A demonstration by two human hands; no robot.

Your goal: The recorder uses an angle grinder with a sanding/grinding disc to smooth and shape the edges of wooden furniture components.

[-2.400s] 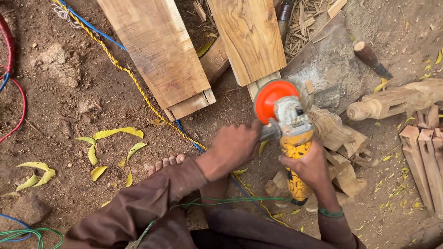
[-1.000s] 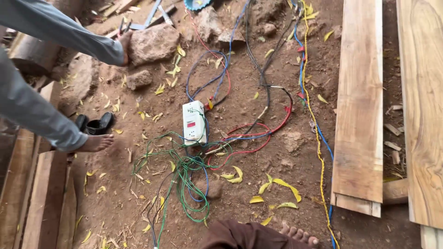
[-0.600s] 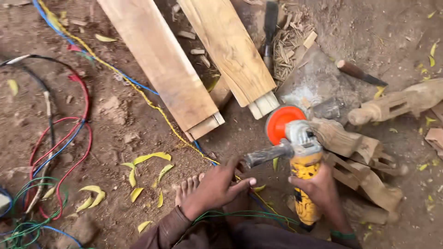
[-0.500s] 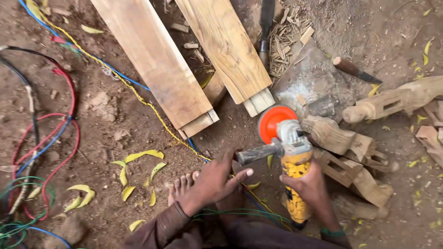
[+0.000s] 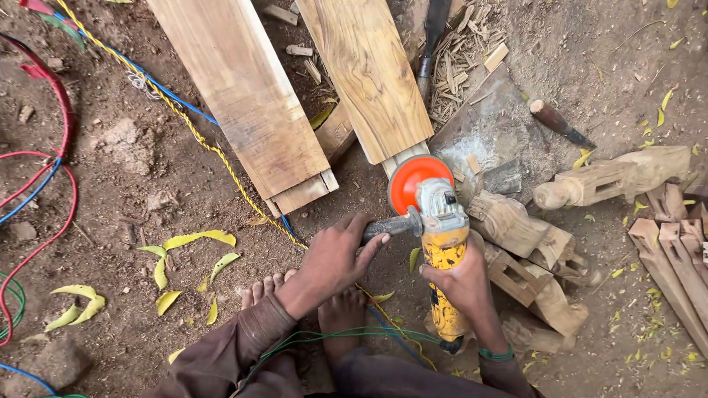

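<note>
A yellow angle grinder (image 5: 445,258) with an orange disc (image 5: 410,181) points away from me, over the dirt. My right hand (image 5: 463,280) is closed around its yellow body. My left hand (image 5: 333,258) is wrapping around the grey side handle (image 5: 391,226), fingers curling onto it. A carved wooden piece (image 5: 516,225) lies just right of the disc. My bare feet (image 5: 310,298) rest on the ground below the left hand.
Two long planks (image 5: 251,96) (image 5: 369,74) lie ahead. More carved wooden legs (image 5: 612,177) and blocks (image 5: 675,262) sit to the right, with a chisel (image 5: 557,121) and wood chips (image 5: 464,51). Yellow-blue cord (image 5: 184,121) and red wires (image 5: 51,177) cross the dirt at left.
The view swung from a power strip and wires back to the grinder. My left hand, open beside the side handle, has moved up onto it.
</note>
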